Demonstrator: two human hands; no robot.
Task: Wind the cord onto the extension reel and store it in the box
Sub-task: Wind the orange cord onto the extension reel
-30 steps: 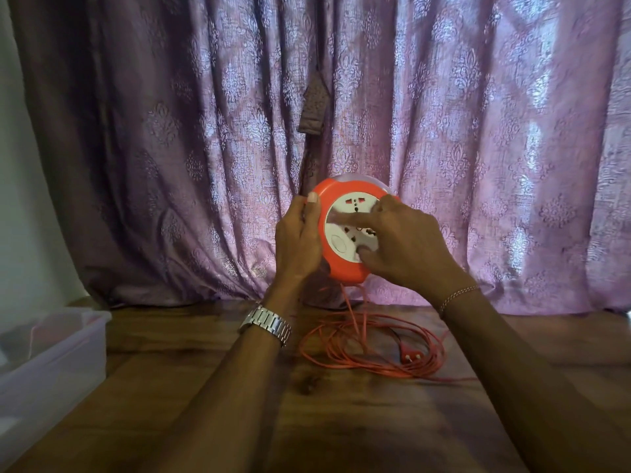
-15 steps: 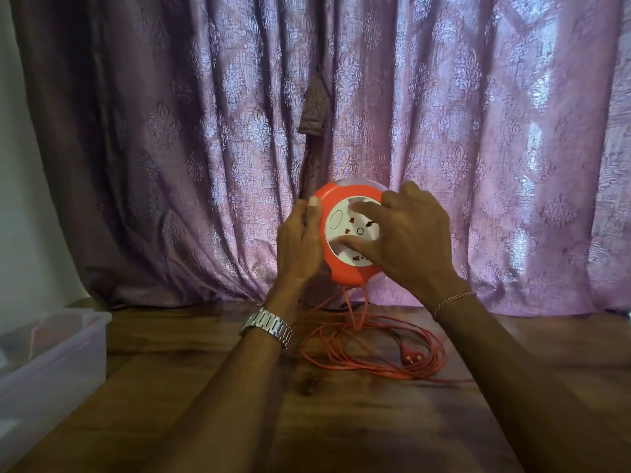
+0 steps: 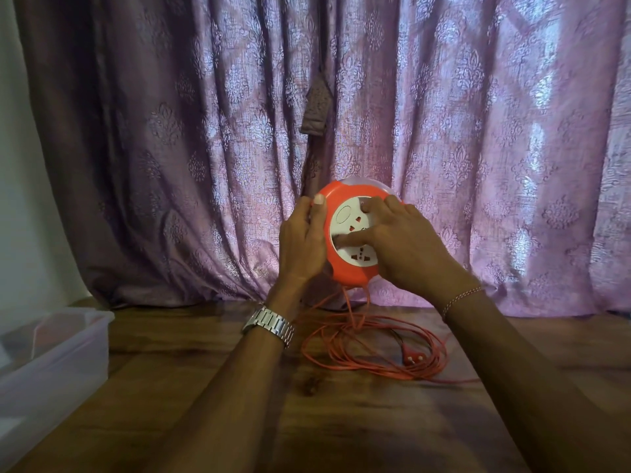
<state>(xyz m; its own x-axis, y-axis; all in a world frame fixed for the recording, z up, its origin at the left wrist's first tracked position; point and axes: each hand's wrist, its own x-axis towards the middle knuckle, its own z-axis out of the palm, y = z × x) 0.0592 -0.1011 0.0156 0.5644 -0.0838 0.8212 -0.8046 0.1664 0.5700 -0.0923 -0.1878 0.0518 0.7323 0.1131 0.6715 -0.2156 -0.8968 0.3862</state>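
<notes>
Holding the extension reel (image 3: pixel 345 264) upright above the wooden table (image 3: pixel 341 421), you have your left hand (image 3: pixel 302 240) clamped on its left rim, thumb over the orange edge, while your right hand (image 3: pixel 406 244) lies spread across the white socket face (image 3: pixel 351 233), fingertips pressing it as though to turn it. The reel is a round, smooth plastic disc, orange outside with a white centre plate carrying socket holes; judged by its form, it is rigid, fairly light and somewhat slippery, so grip the rim firmly and drive the centre with the fingers. The cord (image 3: pixel 375 349) hangs from the reel's underside and lies in loose orange loops on the table just below and to the right, its plug (image 3: pixel 414 359) resting among them. Thin and limp, it will likely tangle if drawn in quickly. Most of the cord appears unwound. The translucent box (image 3: pixel 58 349) stands well apart at the left edge, before a patterned mauve curtain (image 3: pixel 478 131).
</notes>
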